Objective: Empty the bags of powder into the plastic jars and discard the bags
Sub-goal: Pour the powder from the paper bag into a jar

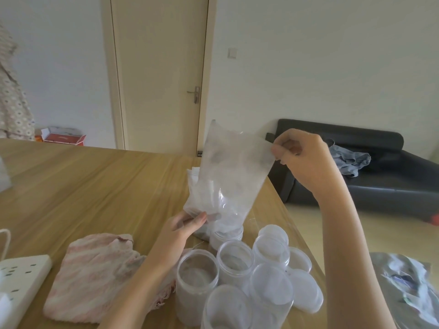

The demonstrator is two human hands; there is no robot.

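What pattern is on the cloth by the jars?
Pink and white stripes on the cloth, seen in the head view.

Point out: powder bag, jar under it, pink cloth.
powder bag (pixel 234 172), head view, middle of clear film.
jar (pixel 224 238), head view, side wall below rim.
pink cloth (pixel 95 269), head view, centre of folded fabric.

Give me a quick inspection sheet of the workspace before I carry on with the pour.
Surface: wooden table, bare towards the far left.
Job's things: clear bag held upended, mouth at a jar; several more open plastic jars clustered at the near right edge, loose lids beside them.
Clutter: pink striped cloth.
Hands: left hand pinches the bag's lower part; right hand pinches its upper corner.
Cables: white power strip with cord at the near left.
Surroundings: closed door, black sofa, crumpled plastic off the table, lower right.
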